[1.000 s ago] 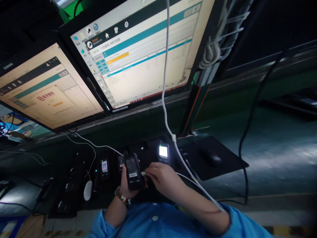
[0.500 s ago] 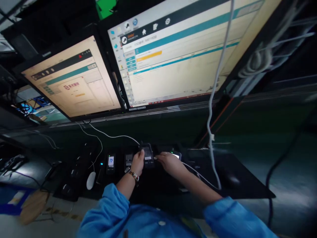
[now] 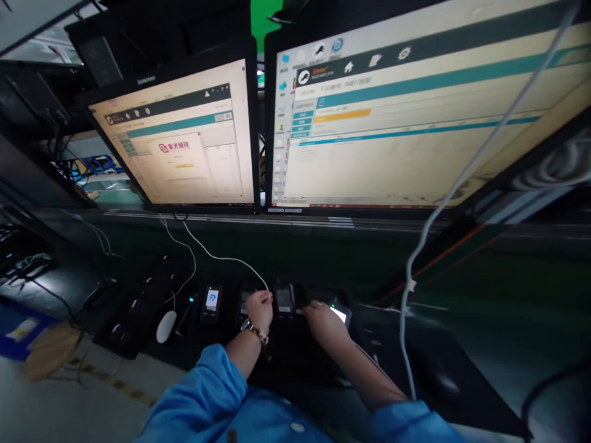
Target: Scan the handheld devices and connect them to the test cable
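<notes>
Handset point(image 3: 284, 298): black, rectangular, on dark worktop point(image 3: 298, 360), ten o'clock from right hand point(image 3: 325, 324).
Left hand point(image 3: 259, 311): fingers pinching a thin white cable point(image 3: 233, 259).
Right hand: fingers pinching a small white plug point(image 3: 299, 311), handset's four o'clock.

one head-worn view, looking forward and down, left hand point(image 3: 259, 311) and right hand point(image 3: 325, 326) near low centre, two monitors point(image 3: 369, 166) spanning the top

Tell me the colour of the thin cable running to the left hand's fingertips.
White; the cable shows best in the head view.
</notes>
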